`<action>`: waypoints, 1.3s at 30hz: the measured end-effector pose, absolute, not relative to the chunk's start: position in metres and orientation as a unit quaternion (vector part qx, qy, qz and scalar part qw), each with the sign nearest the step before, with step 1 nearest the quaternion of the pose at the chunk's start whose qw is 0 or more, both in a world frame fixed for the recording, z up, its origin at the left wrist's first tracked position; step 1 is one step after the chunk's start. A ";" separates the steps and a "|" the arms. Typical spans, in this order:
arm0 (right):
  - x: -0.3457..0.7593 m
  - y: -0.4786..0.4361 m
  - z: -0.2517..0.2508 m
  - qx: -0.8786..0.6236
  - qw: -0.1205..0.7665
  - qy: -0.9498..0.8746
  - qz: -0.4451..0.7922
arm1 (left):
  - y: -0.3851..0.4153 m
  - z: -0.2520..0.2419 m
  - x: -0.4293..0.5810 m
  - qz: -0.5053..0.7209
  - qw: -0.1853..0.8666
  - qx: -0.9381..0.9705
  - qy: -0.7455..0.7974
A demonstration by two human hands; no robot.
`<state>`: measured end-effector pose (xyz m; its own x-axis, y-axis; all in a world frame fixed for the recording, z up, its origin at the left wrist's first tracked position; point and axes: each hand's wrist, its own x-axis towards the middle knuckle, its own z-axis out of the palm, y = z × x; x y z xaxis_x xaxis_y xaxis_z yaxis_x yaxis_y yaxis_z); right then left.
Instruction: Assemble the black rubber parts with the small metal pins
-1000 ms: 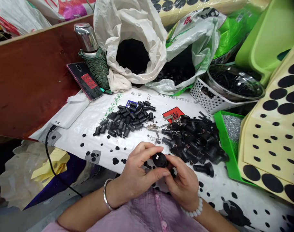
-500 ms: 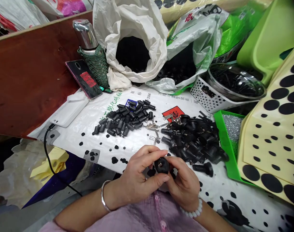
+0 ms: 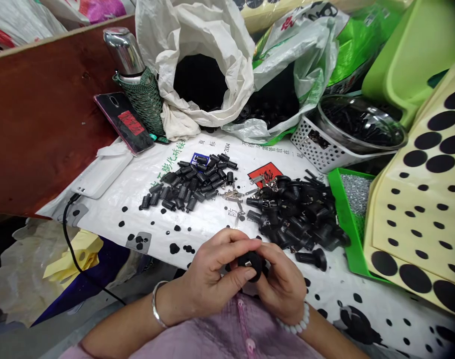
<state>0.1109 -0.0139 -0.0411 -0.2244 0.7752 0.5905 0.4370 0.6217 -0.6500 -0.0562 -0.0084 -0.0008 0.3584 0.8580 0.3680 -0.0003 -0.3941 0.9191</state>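
Close to my body, a round black part (image 3: 250, 266) with a small metal piece on its face sits between my hands. My left hand (image 3: 222, 269) is closed on it, thumb across its front and fingers over its top. My right hand (image 3: 281, 281) wraps round its right side, and its grip is partly hidden. Beyond my hands lies a heap of black flanged parts (image 3: 298, 209) on the right. Small black cylinders (image 3: 190, 184) form a looser pile on the left, with thin metal clips (image 3: 232, 195) between the piles. One flanged part (image 3: 312, 259) lies alone near my right hand.
A white sack (image 3: 205, 30), a plastic bag of black parts (image 3: 275, 99) and a steel bowl (image 3: 362, 124) stand at the back. On the left are a phone (image 3: 124, 122), a netted flask (image 3: 137, 94) and a white power bank (image 3: 102, 174). A green tray (image 3: 347, 234) and sticker sheets (image 3: 410, 209) lie right.
The black part has tilted slightly and sits a little lower in my hands, and my left thumb has shifted on it. The whole view has moved slightly.
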 end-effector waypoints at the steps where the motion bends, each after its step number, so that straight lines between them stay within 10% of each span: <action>1: 0.111 -0.014 -0.041 -0.392 0.481 -0.763 0.182 | -0.008 0.000 -0.057 0.472 0.435 0.703 0.307; 31: 0.112 -0.016 -0.038 -0.411 0.470 -0.752 0.212 | -0.006 0.000 -0.051 0.499 0.373 0.716 0.315; 39: 0.103 -0.007 -0.032 -0.429 0.436 -0.772 0.175 | -0.007 -0.013 -0.053 0.485 0.552 0.580 0.351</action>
